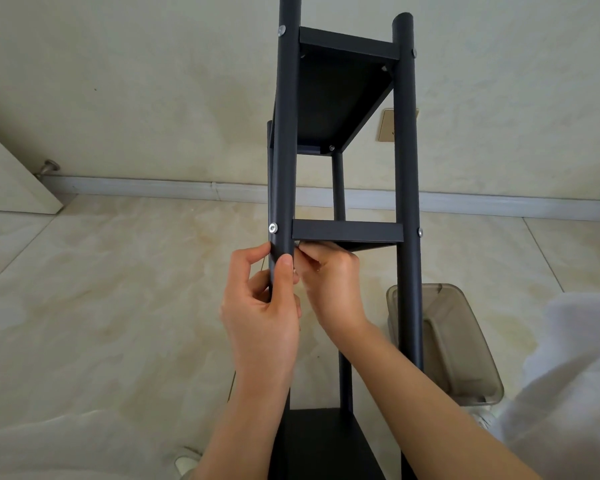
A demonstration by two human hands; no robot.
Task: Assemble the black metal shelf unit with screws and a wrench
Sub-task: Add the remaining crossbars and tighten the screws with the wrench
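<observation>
The black metal shelf unit (407,168) stands on the floor in front of me, with round posts and flat shelves fixed by silver screws. One screw (273,228) shows on the near left post (284,133), level with the middle shelf (347,231). My left hand (264,306) grips that post just below the screw, thumb on its front. My right hand (329,282) reaches behind the post under the middle shelf, fingers curled and pinched together; what they hold is hidden. No wrench is in view.
A translucent grey plastic bin (465,341) sits on the tiled floor right of the shelf unit, behind its right post. A white door (11,181) and doorstop (49,166) are at the left. A wall socket (387,125) is behind the unit. White cloth (568,375) fills the lower right.
</observation>
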